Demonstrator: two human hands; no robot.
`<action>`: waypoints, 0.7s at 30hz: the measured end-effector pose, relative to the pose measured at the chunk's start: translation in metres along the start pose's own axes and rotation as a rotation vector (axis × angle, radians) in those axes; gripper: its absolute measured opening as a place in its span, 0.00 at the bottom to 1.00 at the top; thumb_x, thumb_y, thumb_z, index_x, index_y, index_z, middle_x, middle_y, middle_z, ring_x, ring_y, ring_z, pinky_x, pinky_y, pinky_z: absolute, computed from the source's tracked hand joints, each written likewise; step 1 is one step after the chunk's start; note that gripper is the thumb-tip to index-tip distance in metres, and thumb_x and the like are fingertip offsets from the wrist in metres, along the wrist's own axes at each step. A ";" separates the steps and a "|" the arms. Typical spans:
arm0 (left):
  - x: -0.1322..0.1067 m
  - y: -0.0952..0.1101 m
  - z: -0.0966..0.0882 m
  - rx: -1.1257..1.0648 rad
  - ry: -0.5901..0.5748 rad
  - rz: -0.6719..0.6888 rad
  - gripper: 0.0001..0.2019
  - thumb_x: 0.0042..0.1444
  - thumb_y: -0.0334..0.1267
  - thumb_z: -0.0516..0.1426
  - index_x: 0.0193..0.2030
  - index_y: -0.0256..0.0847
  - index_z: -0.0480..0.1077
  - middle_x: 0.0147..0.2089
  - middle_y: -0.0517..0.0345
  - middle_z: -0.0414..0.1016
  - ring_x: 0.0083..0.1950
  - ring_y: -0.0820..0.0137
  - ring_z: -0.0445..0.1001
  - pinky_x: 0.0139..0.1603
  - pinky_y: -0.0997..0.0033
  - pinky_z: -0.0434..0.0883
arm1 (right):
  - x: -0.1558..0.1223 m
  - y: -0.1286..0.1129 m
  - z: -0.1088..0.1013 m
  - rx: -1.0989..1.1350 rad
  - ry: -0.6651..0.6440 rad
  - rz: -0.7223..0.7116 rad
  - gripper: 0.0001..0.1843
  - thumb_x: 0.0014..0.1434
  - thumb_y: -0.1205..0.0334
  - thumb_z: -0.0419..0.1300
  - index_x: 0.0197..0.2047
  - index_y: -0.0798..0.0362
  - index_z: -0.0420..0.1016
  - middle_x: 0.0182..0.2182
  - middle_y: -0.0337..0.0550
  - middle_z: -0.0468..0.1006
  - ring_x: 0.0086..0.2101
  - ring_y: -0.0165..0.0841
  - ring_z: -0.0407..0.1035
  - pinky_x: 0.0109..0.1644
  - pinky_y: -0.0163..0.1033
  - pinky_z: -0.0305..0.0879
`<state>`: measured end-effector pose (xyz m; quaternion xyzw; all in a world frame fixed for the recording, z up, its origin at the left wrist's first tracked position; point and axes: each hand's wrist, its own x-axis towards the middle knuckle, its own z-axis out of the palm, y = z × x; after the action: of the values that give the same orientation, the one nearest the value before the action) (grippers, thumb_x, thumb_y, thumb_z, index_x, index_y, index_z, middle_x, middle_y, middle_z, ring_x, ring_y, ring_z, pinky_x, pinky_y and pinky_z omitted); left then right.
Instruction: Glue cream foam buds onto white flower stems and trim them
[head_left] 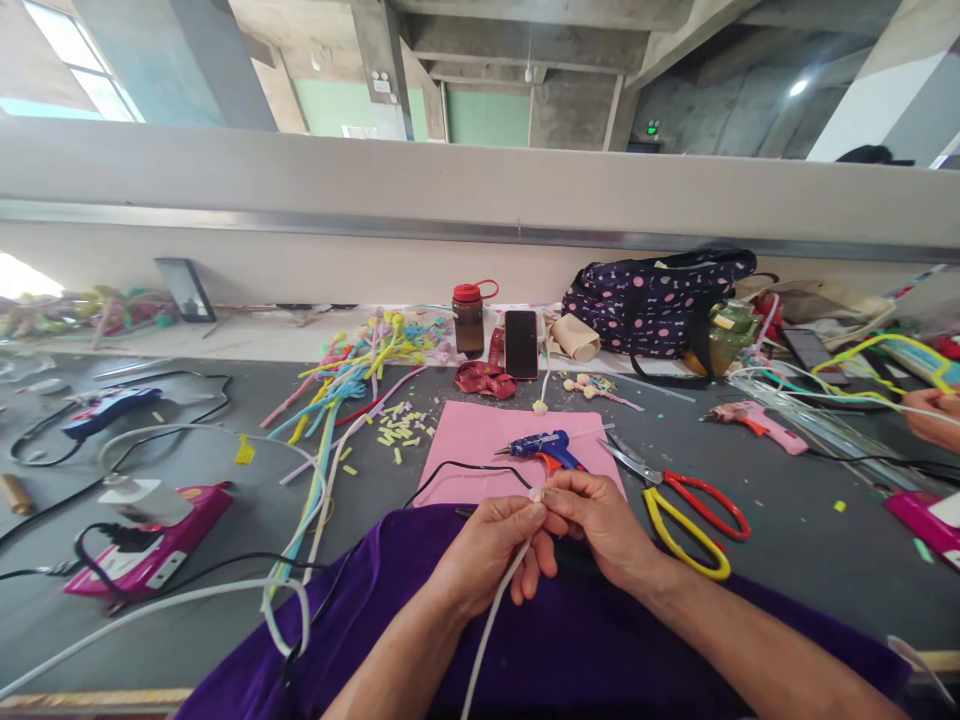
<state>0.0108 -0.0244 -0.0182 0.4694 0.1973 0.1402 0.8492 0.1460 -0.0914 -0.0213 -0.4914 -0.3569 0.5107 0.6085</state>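
Both my hands meet low in the middle, over purple cloth (570,640) on my lap. My left hand (491,545) is closed around a white pipe-cleaner stem (491,620) that trails down toward me. My right hand (600,520) pinches the stem's tip, where a small pale bead-like piece (536,494) sits between the fingertips. Just beyond the hands a blue glue gun (544,448) lies on a pink sheet (480,440), its black cord running left.
Red-and-yellow scissors (679,505) lie right of the pink sheet. Coloured pipe cleaners (352,385) fan out at left, with a pink power strip (154,545) and cables. A brown bottle (469,320), phone (521,343), spotted bag (656,300) and pink glue gun (750,420) stand behind. Another person's hand (934,415) shows far right.
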 end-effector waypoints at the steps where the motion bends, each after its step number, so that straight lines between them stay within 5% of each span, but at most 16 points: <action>1: 0.000 0.000 0.000 -0.007 -0.005 0.004 0.15 0.55 0.44 0.55 0.34 0.30 0.71 0.19 0.54 0.73 0.12 0.78 0.66 0.08 0.85 0.58 | -0.001 -0.001 0.000 -0.006 -0.002 -0.004 0.13 0.53 0.56 0.63 0.27 0.58 0.72 0.16 0.33 0.65 0.19 0.22 0.53 0.21 0.30 0.44; 15: -0.006 0.002 -0.003 -0.097 -0.136 -0.018 0.15 0.56 0.43 0.54 0.35 0.30 0.74 0.21 0.51 0.76 0.13 0.77 0.68 0.08 0.85 0.59 | -0.002 -0.001 -0.006 0.010 -0.012 -0.004 0.17 0.57 0.50 0.58 0.33 0.58 0.76 0.21 0.39 0.70 0.19 0.23 0.57 0.21 0.31 0.45; 21: -0.004 0.002 -0.002 -0.085 -0.130 -0.030 0.15 0.56 0.43 0.55 0.34 0.30 0.74 0.20 0.52 0.75 0.12 0.77 0.67 0.07 0.85 0.59 | -0.005 -0.006 -0.007 -0.025 -0.097 -0.089 0.17 0.56 0.51 0.59 0.29 0.58 0.74 0.16 0.34 0.63 0.18 0.24 0.53 0.21 0.31 0.44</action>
<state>0.0057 -0.0237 -0.0168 0.4381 0.1427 0.1048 0.8813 0.1525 -0.0983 -0.0171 -0.4576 -0.4138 0.5018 0.6063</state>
